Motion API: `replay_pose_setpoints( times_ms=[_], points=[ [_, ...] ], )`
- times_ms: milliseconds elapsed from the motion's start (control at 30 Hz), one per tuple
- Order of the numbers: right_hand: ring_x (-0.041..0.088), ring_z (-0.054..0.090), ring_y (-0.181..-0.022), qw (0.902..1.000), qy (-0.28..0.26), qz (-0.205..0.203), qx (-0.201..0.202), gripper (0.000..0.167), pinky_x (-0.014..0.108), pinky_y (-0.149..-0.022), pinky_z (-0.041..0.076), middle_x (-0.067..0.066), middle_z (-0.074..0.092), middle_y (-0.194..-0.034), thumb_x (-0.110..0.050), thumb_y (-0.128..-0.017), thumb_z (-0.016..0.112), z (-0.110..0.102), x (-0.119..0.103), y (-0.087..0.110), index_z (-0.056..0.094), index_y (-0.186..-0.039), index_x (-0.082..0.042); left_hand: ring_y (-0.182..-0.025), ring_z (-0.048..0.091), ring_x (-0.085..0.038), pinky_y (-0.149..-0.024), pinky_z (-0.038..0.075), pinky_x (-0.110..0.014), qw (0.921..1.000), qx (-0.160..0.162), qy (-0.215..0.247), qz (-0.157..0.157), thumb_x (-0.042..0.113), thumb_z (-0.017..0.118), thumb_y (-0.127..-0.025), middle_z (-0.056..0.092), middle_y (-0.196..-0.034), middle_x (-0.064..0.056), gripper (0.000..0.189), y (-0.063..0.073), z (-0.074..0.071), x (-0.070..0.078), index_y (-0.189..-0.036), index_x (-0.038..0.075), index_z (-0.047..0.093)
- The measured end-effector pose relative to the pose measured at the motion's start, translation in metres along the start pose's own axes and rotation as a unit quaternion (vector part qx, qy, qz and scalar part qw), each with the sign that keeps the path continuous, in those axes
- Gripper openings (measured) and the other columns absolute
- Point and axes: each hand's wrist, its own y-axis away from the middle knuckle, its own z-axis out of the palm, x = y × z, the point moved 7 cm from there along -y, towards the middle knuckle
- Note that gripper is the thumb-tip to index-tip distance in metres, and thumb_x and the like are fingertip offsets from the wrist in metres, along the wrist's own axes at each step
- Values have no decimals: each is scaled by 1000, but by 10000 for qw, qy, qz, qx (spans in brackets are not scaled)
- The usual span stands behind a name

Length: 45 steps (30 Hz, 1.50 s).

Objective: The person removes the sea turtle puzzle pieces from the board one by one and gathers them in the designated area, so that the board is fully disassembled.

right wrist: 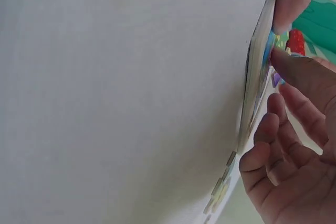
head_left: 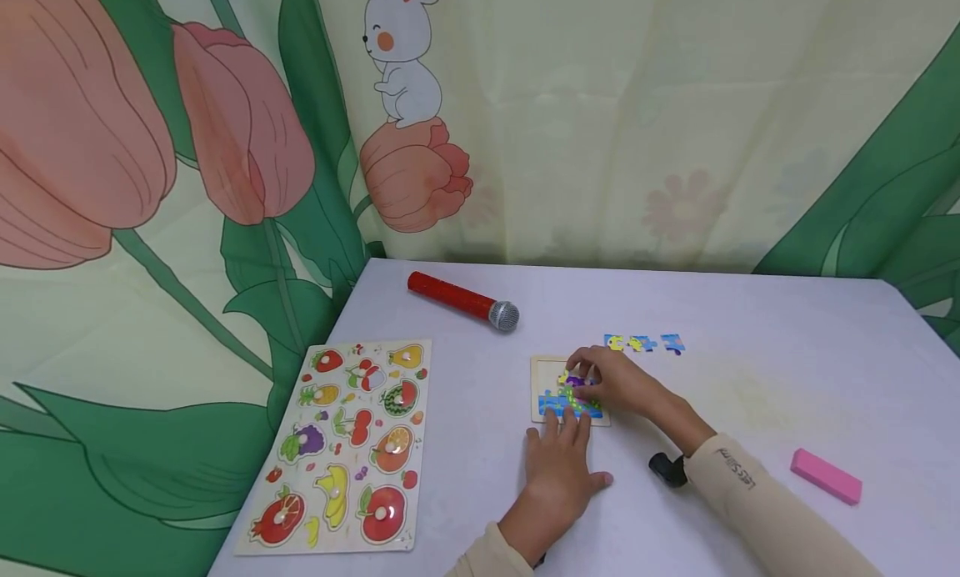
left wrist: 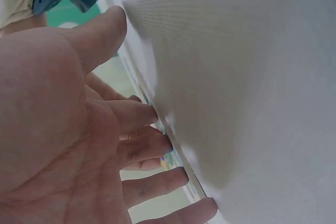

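A small jigsaw board (head_left: 537,385) with a light wooden rim lies on the table, its lower part filled with blue and green pieces. My right hand (head_left: 617,381) reaches over its right side, thumb and index finger around a purple and yellow puzzle piece (head_left: 576,381). In the right wrist view, that puzzle piece (right wrist: 276,79) shows between thumb and index finger, tilted above the board. My left hand (head_left: 558,473) is spread flat with fingertips on the board's near edge; in the left wrist view its fingers (left wrist: 157,187) are straight along that edge.
Several loose puzzle pieces (head_left: 642,343) lie beyond the board to the right. A fruit peg board (head_left: 348,452) is at the left, a red microphone (head_left: 461,300) at the back. At the right lies a pink block (head_left: 827,476). A black wrist strap (head_left: 667,469) sits by the right sleeve.
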Motion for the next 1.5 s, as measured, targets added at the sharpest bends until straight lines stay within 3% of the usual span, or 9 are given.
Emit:
replay_pose_setpoints(
  times_ms=[467,667,800,1000,1167,1500],
  points=[
    [15,60,-80,9994,-33,-235,256,27,33,-75,54,-4,66,-87,-5,-87,82,-6,-8,5,67,-109,-9,-147,34,-17,-108,41,-40,9999,31,-144,-33,79,53,-88,37,-161,10,87,1,-3,1,-160,34,36],
    [16,66,-84,9955,-517,-720,321,19,35,-80,58,-4,66,-88,-1,-92,75,-8,-13,10,71,-108,-10,-147,35,-17,-109,42,-41,10000,47,-63,-36,79,56,-86,38,-160,11,87,2,-3,1,-159,34,37],
    [19,69,-84,9934,-861,-685,328,17,34,-79,59,-1,66,-91,0,-94,72,-15,-9,12,72,-110,-9,-147,35,-17,-108,41,-41,9999,113,-31,-26,78,57,-87,39,-160,10,86,3,-5,1,-158,33,38],
    [25,68,-85,9938,-849,-134,701,20,35,-72,58,6,68,-95,0,-95,71,-46,17,19,72,-115,-3,-147,36,-18,-108,41,-40,9999,102,22,-58,78,58,-87,39,-160,9,87,3,-6,1,-158,33,39],
    [26,66,-84,9935,-681,635,657,25,34,-67,57,13,70,-102,-8,-96,73,-67,50,30,71,-120,-2,-147,35,-19,-109,41,-41,9999,34,46,-97,78,59,-86,37,-161,9,88,3,-4,2,-159,34,37],
    [25,62,-83,9879,-486,1386,504,22,33,-68,49,16,68,-98,-6,-96,71,-72,87,37,71,-117,2,-148,34,-18,-108,41,-41,10000,-16,-67,-56,78,57,-88,36,-162,9,88,1,-2,2,-160,33,35]
  ],
)
